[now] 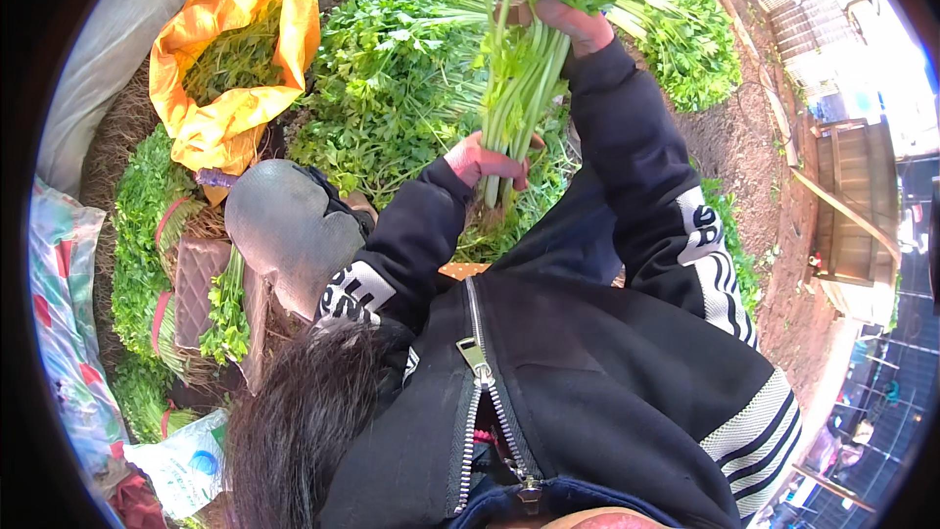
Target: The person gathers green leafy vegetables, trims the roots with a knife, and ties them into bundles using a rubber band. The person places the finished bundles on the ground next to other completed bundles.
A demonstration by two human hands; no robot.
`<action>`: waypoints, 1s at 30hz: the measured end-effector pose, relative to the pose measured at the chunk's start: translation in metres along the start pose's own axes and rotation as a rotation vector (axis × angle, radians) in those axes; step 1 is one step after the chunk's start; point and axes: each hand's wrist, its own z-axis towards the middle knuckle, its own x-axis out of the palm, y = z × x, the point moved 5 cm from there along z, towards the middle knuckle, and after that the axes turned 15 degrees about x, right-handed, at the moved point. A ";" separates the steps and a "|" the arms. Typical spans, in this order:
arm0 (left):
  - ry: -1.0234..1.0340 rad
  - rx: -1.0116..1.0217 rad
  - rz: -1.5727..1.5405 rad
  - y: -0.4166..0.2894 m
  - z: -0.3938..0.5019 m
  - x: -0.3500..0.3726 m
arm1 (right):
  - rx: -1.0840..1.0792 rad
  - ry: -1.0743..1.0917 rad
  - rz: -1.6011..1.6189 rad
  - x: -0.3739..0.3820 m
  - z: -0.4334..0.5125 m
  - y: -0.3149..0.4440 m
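A bunch of leafy celery point(525, 88) with long green stalks is held up between both hands. My left hand point(488, 162) is wrapped around the lower stalks, just above the root end. Higher up, my right hand point(576, 22) grips the same bunch below its leaves; part of that hand is hidden by the foliage. Behind and beside the bunch lies a large heap of cut celery point(389, 73) on the ground. More celery point(690, 44) lies to the right of my right hand.
An open orange woven sack point(220, 117) with greens inside stands at the upper left. Tied celery bundles point(143, 250) lie along the left, near a brown quilted pad point(200, 286). A white plastic bag point(180, 463) is at the lower left. A wooden crate-like structure point(852, 206) stands at the right.
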 end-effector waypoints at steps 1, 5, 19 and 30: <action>0.012 0.042 0.039 0.001 0.004 -0.006 | -0.022 -0.047 -0.042 0.002 -0.002 0.001; -0.143 0.056 0.179 0.009 0.015 -0.034 | -0.016 -0.102 0.048 0.015 0.000 0.000; 0.198 -0.244 -0.193 -0.035 -0.028 0.041 | -0.088 0.073 0.380 0.041 -0.018 -0.005; -0.005 -0.088 0.268 -0.016 -0.018 -0.003 | -0.054 0.053 0.311 0.017 -0.034 -0.006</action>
